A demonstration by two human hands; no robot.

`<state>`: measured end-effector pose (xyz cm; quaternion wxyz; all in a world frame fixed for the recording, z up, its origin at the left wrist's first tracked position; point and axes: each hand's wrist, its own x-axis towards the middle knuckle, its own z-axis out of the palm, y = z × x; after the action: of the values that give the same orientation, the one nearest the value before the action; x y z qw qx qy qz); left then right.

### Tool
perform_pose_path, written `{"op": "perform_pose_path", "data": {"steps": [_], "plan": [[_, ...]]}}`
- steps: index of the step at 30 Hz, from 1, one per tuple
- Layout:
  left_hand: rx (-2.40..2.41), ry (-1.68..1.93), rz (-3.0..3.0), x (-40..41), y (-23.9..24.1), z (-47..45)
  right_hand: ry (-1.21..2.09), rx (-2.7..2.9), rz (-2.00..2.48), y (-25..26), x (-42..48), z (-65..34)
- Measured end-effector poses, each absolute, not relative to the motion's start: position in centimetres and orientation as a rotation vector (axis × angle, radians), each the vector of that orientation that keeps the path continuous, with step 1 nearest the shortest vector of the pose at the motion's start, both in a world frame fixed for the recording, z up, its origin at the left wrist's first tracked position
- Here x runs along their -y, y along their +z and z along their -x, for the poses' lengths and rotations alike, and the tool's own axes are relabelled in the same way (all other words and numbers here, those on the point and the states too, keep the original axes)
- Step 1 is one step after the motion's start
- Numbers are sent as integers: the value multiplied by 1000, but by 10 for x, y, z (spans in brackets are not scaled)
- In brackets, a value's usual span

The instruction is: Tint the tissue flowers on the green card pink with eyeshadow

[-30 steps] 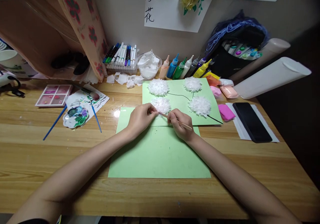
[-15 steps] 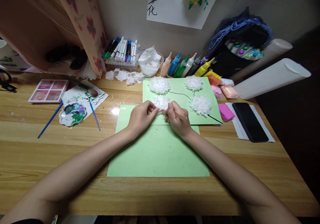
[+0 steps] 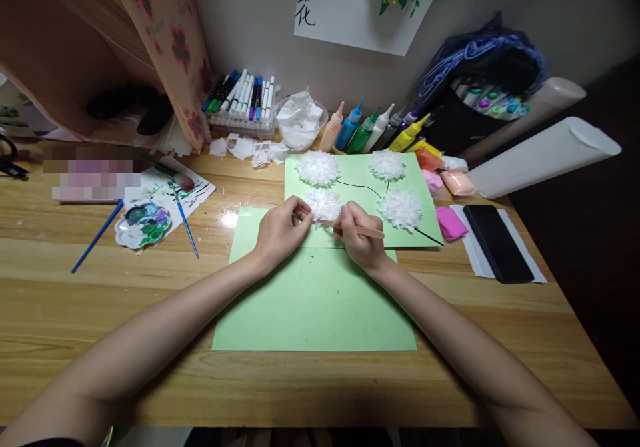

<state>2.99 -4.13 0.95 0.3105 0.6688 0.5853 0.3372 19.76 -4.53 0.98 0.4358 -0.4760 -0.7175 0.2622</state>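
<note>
Four fluffy white flower heads made of paper bits sit on the upper green sheet [image 3: 350, 237]; thin black lines run between some of them. At the lower left flower [image 3: 323, 204], my left hand [image 3: 284, 230] has thumb and fingers closed together against its left edge; whatever small bit they pinch is hidden. My right hand [image 3: 363, 237] grips a flat wooden craft stick [image 3: 371, 232], its tip at the flower's lower edge. Beneath lies a second green sheet [image 3: 320, 314].
Behind the sheets stand glue-paint bottles [image 3: 367, 130], a clear bowl [image 3: 300, 120] of white paper and a marker box [image 3: 243, 107]. On the left are a paint palette [image 3: 143, 227] and brushes [image 3: 97, 237]; on the right, a phone [image 3: 497, 244] and clay packets [image 3: 451, 224].
My right hand has shifted slightly right and the craft stick lies flatter, with more of it showing. The left hand stays almost in place at the flower's edge. The view has tilted slightly.
</note>
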Motion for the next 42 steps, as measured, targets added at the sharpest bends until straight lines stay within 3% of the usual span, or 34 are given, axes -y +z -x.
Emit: {"op": "perform_pose_path", "data": {"steps": [20, 32, 37, 42], "plan": [[-1597, 853, -1785, 42, 10, -30, 793, 1535, 1251, 15, 27, -184], [-1593, 859, -1766, 41, 11, -28, 837, 1945, 1339, 52, -7, -172], [-1545, 892, -1694, 45, 12, -27, 964, 1628, 1243, 54, 15, -197], [-1625, 974, -1764, 28, 22, -11, 987, 1365, 1131, 19, 45, -221]]}}
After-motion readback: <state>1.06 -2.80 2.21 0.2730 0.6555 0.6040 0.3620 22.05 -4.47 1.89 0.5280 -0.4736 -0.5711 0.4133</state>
